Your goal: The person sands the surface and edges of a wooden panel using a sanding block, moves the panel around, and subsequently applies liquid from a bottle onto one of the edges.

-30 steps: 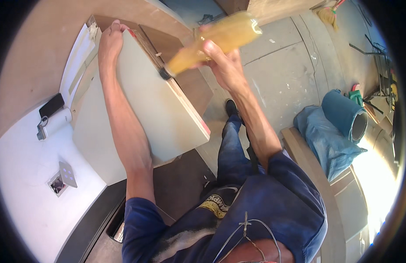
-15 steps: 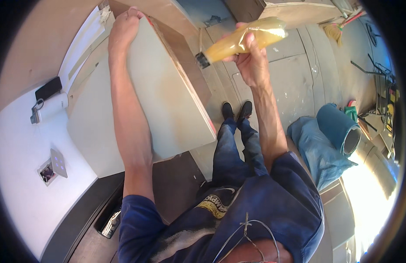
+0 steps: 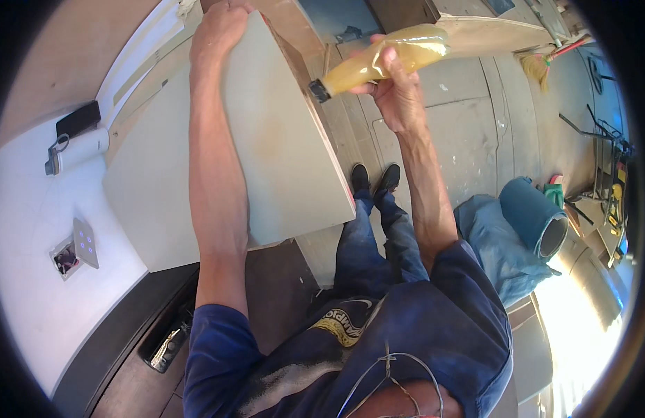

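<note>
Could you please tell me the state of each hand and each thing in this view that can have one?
left hand: gripping the panel's far edge.
right hand: closed around the bottle.
grey panel: held tilted, its brown edge toward the bottle.
yellow bottle: held sideways, dark nozzle pointing at the panel's edge.
blue roll: lying on its side on the floor.
</note>
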The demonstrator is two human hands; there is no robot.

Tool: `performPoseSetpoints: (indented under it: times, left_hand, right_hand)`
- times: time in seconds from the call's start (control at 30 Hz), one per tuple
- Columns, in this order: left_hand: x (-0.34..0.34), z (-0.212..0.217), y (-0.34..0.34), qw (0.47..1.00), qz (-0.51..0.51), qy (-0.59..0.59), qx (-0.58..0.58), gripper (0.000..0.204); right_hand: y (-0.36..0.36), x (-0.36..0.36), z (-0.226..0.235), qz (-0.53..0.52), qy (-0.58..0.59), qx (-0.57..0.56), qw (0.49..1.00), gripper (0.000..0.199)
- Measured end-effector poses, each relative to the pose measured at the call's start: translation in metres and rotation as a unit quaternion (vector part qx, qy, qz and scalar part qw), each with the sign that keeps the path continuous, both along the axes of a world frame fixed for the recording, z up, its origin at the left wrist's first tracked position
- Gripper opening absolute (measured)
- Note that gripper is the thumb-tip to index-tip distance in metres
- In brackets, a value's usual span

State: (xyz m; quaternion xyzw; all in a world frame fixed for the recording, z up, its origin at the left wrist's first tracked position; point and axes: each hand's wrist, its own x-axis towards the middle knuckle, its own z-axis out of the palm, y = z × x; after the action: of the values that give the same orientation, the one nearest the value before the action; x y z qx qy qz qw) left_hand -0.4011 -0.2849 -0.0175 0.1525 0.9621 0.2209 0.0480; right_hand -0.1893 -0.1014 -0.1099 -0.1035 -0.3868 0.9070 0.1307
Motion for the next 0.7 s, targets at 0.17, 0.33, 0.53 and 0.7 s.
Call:
performPoseSetpoints:
  times: [0.17, 0.33, 0.53, 0.7]
  left_hand:
    - [0.007, 0.006, 0.012, 0.996, 0.072, -0.048, -0.029, 0.054]
    - [-0.017, -0.009, -0.001, 0.993, 0.048, -0.108, 0.009, 0.052]
    - [-0.006, -0.001, 0.008, 0.99, 0.069, -0.121, 0.0, 0.053]
    - [-0.012, -0.006, 0.001, 0.994, 0.056, -0.092, 0.012, 0.051]
  right_hand:
    - [-0.006, 0.015, -0.006, -0.01, -0.017, 0.015, 1.0, 0.064]
    - [-0.008, 0.047, 0.006, -0.007, -0.032, 0.046, 0.998, 0.065]
    - [-0.006, 0.003, 0.011, -0.032, 0.007, 0.06, 0.998, 0.065]
    - [-0.006, 0.05, 0.007, 0.002, 0.0, 0.031, 1.0, 0.063]
